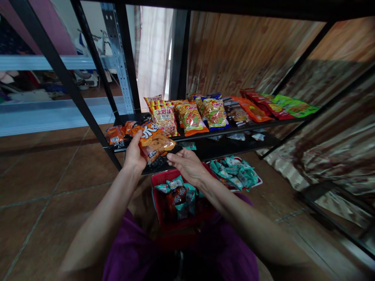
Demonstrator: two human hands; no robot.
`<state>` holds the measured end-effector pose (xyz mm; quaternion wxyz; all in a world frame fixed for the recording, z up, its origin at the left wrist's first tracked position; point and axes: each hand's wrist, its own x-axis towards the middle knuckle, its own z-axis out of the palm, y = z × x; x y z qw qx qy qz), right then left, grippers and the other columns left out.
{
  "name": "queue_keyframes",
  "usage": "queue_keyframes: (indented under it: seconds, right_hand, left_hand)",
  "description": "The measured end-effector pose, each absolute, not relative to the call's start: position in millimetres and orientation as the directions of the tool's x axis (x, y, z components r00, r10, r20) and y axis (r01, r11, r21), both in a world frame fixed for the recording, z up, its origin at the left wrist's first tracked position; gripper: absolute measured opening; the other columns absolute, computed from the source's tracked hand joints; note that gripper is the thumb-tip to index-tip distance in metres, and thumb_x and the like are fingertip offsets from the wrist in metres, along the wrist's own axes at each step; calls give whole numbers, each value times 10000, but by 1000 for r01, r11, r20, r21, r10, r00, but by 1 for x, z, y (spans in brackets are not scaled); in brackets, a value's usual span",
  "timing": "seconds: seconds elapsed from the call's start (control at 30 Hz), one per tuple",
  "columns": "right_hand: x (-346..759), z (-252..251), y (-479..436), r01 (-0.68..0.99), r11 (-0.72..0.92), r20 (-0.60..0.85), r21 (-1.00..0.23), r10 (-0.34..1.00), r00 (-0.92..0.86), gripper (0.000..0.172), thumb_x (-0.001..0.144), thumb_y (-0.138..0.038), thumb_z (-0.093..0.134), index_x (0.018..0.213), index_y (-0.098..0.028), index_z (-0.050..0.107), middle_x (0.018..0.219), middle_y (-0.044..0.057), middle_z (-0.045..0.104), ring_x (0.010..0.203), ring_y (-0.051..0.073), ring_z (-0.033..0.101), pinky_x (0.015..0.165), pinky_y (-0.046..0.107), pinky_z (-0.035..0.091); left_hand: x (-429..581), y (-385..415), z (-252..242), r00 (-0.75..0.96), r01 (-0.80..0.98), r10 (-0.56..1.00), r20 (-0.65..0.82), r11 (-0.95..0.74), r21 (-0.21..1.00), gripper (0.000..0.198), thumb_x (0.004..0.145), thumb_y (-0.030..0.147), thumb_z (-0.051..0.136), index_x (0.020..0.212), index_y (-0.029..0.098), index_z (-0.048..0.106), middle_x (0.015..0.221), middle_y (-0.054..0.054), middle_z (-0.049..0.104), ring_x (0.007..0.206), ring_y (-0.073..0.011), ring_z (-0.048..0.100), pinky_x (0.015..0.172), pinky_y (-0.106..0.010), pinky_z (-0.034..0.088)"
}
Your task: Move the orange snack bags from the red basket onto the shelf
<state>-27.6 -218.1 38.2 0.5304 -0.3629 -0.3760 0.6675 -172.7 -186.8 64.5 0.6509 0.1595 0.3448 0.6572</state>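
Between my two hands is an orange and black snack bag (156, 142) with a clear window, held tilted in front of the shelf's left end. My left hand (135, 153) grips its left edge, thumb on the front. At the lower right corner, my right hand (187, 163) pinches the bag between thumb and fingers. Behind it, more orange snack bags (116, 134) lie at the left end of the black shelf (234, 130). Below my hands, a red basket (155, 195) holds small teal packets and an orange and dark bag.
Along the shelf stand yellow and red snack bags (164, 119), yellow and orange bags (190, 117), blue and yellow bags (215, 113) and green bags (295, 106). A second basket (259, 180) of teal packets sits on the floor. Black posts (99, 132) flank the left side.
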Motion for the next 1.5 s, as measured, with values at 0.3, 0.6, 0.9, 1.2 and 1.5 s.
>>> queue_keyframes:
  seconds: [0.3,0.6,0.9,1.2,1.5]
  right_hand:
    - [-25,48,-228,-432,-160,-78,-888,977,-201,400,446,-319,883,520,-171,519,484,-56,546,540,84,556,574,230,447]
    - [-22,43,-237,-451,-157,-79,-879,979,-187,354,465,-282,874,617,-168,575,524,-72,575,527,67,549,551,205,435]
    - [-16,31,-243,-413,-118,-72,-903,989,-127,326,526,-260,840,721,-173,594,548,-85,559,508,53,493,541,204,396]
    - [-14,13,-249,-431,-112,-112,-895,993,-26,278,539,-274,832,690,-178,619,544,-77,550,516,56,486,537,201,385]
    - [-7,9,-251,-552,-164,-209,-818,978,20,315,503,-326,858,745,-198,702,749,-33,660,649,75,566,629,208,474]
  left_hand:
    - [-176,-188,72,-44,-719,955,-293,173,673,387,814,327,540,1120,106,624,906,-102,726,881,-245,684,834,-398,542]
    - [-181,-178,67,5,-736,949,-316,217,641,272,817,223,539,1051,120,632,836,-83,725,821,-224,689,827,-394,539]
    - [-188,-169,58,-15,-739,951,-308,197,644,80,765,135,608,834,120,646,798,-66,712,762,-174,674,802,-325,538]
    - [-188,-165,58,-18,-734,976,-217,134,666,73,726,111,622,787,127,659,760,-60,706,699,-163,664,765,-307,535]
    - [-184,-162,58,-60,-732,979,-197,91,676,93,683,34,584,688,118,623,659,-37,685,607,-132,636,677,-257,534]
